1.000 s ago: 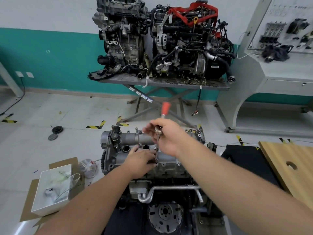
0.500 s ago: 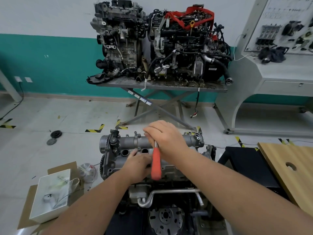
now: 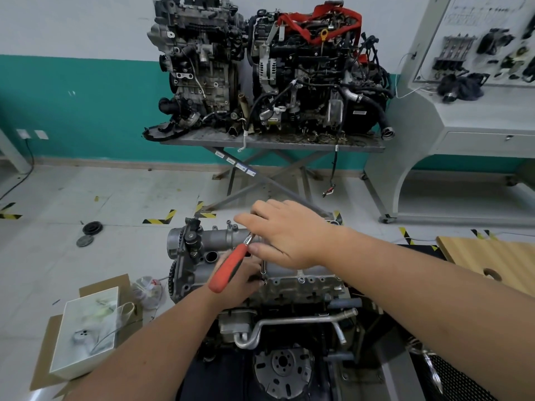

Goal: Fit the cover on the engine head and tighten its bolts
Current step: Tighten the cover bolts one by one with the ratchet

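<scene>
Tightening bolt | ratchet (image 3: 230,267) gripped near head by right hand (image 3: 285,237) | extension pinched by left hand (image 3: 241,274) | cover (image 3: 220,237) rigid, heavy

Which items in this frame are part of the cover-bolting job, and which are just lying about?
In use:
cover
engine head
ratchet, red handle
right hand on the ratchet head
left hand at the socket extension

Lying about:
two engines on the far table
white box on cardboard
black discs on the floor
wooden board
</scene>
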Demonstrator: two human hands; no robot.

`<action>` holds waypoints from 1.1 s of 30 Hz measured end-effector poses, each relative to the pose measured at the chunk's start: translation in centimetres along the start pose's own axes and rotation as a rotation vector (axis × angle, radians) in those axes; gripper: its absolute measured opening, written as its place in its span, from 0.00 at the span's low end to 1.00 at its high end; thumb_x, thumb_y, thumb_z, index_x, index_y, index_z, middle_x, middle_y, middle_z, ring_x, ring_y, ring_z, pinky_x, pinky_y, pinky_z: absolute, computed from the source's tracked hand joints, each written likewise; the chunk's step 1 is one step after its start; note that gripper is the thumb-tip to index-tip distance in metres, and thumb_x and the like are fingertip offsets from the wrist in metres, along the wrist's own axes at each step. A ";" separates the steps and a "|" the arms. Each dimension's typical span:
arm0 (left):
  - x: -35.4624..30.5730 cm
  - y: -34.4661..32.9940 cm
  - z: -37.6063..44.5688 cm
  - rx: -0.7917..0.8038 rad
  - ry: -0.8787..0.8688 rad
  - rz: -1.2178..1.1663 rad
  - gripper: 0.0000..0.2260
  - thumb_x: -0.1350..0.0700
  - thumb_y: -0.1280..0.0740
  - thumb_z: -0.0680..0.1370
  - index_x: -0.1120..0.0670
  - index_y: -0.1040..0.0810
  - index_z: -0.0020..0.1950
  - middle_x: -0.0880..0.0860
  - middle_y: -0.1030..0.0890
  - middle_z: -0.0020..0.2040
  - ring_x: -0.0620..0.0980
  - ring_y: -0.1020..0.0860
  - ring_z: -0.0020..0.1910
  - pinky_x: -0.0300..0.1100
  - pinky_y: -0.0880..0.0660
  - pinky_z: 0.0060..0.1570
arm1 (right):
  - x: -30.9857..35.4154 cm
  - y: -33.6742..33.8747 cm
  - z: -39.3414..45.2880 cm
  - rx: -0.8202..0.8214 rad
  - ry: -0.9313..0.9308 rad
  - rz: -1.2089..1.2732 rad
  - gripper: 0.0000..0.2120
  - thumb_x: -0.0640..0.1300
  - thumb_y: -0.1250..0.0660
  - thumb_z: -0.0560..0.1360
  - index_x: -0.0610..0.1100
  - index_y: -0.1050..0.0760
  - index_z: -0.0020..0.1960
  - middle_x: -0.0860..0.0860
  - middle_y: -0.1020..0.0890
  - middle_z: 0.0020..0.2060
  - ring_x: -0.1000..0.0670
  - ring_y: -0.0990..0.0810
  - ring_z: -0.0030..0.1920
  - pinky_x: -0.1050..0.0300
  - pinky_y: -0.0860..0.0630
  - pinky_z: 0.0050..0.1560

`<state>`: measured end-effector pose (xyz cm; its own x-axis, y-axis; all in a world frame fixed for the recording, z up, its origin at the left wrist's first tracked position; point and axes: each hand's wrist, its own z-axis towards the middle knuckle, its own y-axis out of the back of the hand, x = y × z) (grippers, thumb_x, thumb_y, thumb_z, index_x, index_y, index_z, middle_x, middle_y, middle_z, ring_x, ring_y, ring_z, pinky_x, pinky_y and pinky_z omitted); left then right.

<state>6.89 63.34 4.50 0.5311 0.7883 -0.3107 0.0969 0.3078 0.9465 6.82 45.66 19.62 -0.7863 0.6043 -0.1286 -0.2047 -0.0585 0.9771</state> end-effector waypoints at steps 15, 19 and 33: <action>0.6 -1.1 0.3 0.084 0.100 -0.011 0.07 0.44 0.35 0.78 0.41 0.21 0.54 0.32 0.26 0.55 0.42 0.29 0.65 0.53 0.48 0.74 | 2.2 0.9 2.7 -0.087 -0.960 2.004 0.08 0.40 0.40 0.82 0.42 0.28 0.44 0.49 0.18 0.31 0.49 0.16 0.34 0.66 0.25 0.27; 0.8 -1.4 0.3 0.075 0.110 -0.031 0.05 0.44 0.35 0.78 0.42 0.21 0.50 0.34 0.29 0.49 0.43 0.28 0.64 0.52 0.51 0.74 | 3.1 -0.9 2.7 -0.504 -1.027 2.296 0.09 0.42 0.37 0.81 0.45 0.29 0.41 0.50 0.19 0.34 0.51 0.17 0.39 0.65 0.26 0.28; 1.1 -1.0 0.4 0.113 0.001 -0.084 0.14 0.48 0.33 0.79 0.47 0.21 0.64 0.42 0.22 0.65 0.45 0.27 0.68 0.51 0.35 0.71 | 2.1 -4.7 1.3 -0.670 -0.160 0.146 0.17 0.32 0.39 0.70 0.38 0.17 0.54 0.45 0.16 0.46 0.40 0.18 0.47 0.46 0.22 0.45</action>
<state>7.69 63.68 3.22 0.5161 0.7628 -0.3896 0.2353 0.3111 0.9208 6.94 48.25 14.95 -0.7483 0.6594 0.0724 -0.4589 -0.5934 0.6613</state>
